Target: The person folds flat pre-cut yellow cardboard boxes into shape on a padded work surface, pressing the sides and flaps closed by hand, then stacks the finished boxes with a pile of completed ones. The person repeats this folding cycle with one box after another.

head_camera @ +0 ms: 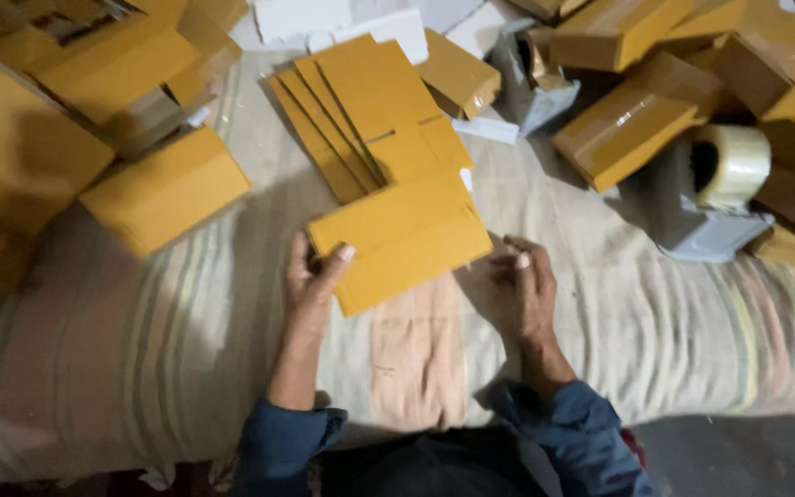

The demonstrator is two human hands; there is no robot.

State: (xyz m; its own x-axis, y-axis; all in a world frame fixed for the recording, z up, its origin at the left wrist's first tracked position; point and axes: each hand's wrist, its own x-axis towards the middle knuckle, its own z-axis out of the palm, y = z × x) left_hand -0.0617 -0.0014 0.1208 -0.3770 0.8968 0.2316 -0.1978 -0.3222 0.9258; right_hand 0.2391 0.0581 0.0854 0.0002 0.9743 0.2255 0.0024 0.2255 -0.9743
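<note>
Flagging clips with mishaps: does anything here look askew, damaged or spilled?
Nothing looks damaged or spilled. The left hand grips a flat yellow carton; the right hand rests beside it. The flat stack is fanned loosely, and taped boxes lie jumbled near the tape dispenser.

Two hands show: the left hand and the right hand. One flat carton lies at the hands. Behind it is one fanned stack of flat cartons; about four layers show at its left edge, though the exact number cannot be told. Two tape dispensers stand on the right: one with a pale tape roll and a grey one farther back. One made-up box sits at left, one taped box at right. The boxes heaped behind are too blurred to count. One striped cloth lies under everything.
</note>
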